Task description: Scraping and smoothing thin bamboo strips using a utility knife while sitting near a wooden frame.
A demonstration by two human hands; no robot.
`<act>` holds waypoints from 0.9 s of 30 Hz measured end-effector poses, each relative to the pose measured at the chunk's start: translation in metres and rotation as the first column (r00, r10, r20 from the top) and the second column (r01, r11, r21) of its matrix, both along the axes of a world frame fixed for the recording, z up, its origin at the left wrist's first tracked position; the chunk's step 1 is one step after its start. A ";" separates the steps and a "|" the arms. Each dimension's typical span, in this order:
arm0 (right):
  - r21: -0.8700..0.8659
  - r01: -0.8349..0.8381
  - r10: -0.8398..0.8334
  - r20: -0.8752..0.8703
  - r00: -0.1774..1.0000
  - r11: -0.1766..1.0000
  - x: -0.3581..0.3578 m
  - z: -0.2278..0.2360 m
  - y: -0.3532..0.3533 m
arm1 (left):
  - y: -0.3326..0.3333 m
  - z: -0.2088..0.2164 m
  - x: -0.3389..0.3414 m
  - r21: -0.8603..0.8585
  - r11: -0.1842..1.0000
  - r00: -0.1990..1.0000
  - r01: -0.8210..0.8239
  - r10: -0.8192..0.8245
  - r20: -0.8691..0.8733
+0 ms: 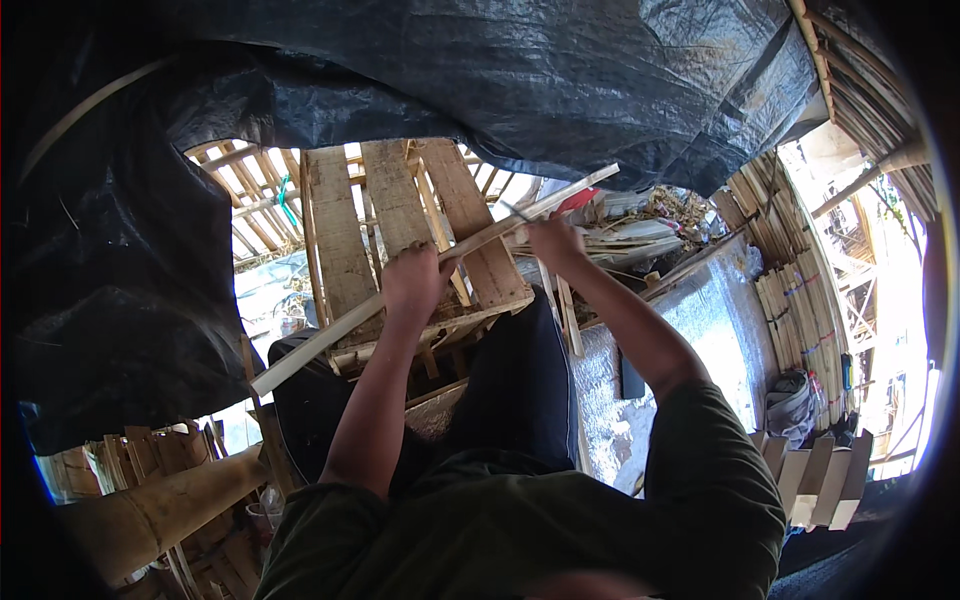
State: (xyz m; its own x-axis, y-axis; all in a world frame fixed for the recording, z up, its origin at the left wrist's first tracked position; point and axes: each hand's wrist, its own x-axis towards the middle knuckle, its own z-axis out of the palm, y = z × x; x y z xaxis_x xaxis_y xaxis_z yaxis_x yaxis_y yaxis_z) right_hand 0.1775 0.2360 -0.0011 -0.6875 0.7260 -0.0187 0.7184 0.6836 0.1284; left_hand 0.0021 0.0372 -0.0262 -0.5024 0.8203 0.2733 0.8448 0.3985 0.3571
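Note:
A long pale strip of bamboo or wood (330,345) runs slantwise from lower left to upper right, across a wooden plank bench (340,230). My left hand (412,285) is closed round its middle. Farther up the strip, my right hand (555,243) is closed on what looks like a knife (514,211); a thin dark blade shows at the strip's edge, while the grip is hidden by my fingers. Something red (578,199) shows just beyond that hand, behind the strip; its kind is unclear.
A dark plastic sheet (600,80) hangs ahead and at left. Right of my legs lies a silvery mat (705,320) bearing a dark flat object (632,376). Bundled slats (800,310) stand at far right. A thick bamboo pole (170,510) crosses the lower left.

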 end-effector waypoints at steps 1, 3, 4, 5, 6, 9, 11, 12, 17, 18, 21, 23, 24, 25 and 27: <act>-0.022 0.066 -0.064 0.049 0.997 0.998 0.000 0.001 0.015 | 0.004 0.002 0.001 0.015 1.000 1.000 0.004 -0.004 -0.011; -0.030 -0.104 0.107 0.131 0.986 0.994 0.003 -0.003 0.014 | 0.005 0.003 0.003 -0.004 1.000 1.000 0.016 -0.016 0.006; -0.059 -0.269 0.276 0.209 0.938 0.961 0.000 -0.002 0.006 | 0.003 0.002 0.002 -0.030 0.999 0.999 0.029 -0.028 0.023; -0.105 -0.270 0.277 0.061 0.959 0.957 -0.006 -0.019 0.006 | 0.003 0.001 0.000 -0.031 0.999 0.999 0.023 -0.022 0.027; -0.108 -0.269 0.277 0.065 0.959 0.957 -0.005 -0.021 0.006 | 0.001 -0.001 -0.004 -0.016 1.000 1.000 0.020 -0.020 0.008; -0.003 -0.207 0.205 0.149 0.967 0.978 0.018 -0.020 0.038 | 0.004 -0.004 0.000 0.010 0.999 0.999 0.039 -0.039 -0.015; -0.019 -0.136 0.138 0.083 0.987 0.990 0.015 -0.021 0.036 | 0.004 -0.006 -0.003 0.009 1.000 0.999 0.029 -0.029 -0.023; -0.045 -0.058 0.059 0.022 0.998 0.997 0.017 -0.022 0.032 | 0.004 -0.006 -0.001 0.019 1.000 0.999 0.023 -0.023 -0.024; -0.029 -0.315 0.296 -0.269 0.917 0.949 0.019 -0.036 0.029 | -0.002 -0.004 -0.001 -0.025 0.999 0.999 0.032 -0.031 0.023; -0.020 -0.305 0.289 -0.269 0.919 0.952 0.029 -0.042 0.041 | 0.002 -0.003 0.002 -0.010 0.999 0.999 0.035 -0.035 0.012; 0.079 -0.142 0.157 -0.234 0.960 0.987 0.014 -0.045 0.035 | 0.005 -0.005 -0.004 -0.045 0.999 0.999 0.018 -0.017 0.028; 0.071 -0.329 0.335 -0.276 0.901 0.942 0.012 -0.045 0.025 | 0.005 -0.004 -0.002 -0.086 0.996 0.998 0.019 -0.013 0.067; 0.074 -0.491 0.486 -0.325 0.811 0.868 0.013 -0.045 0.021 | 0.002 -0.004 -0.005 -0.079 0.997 0.999 0.019 -0.015 0.051; 0.023 -0.446 0.434 -0.276 0.858 0.895 0.014 -0.039 0.022 | 0.000 -0.004 -0.006 -0.072 0.997 0.999 0.019 -0.016 0.035; 0.000 -0.260 0.254 -0.215 0.943 0.966 0.016 -0.029 0.042 | 0.000 0.000 -0.002 -0.079 0.997 0.999 0.018 -0.016 0.032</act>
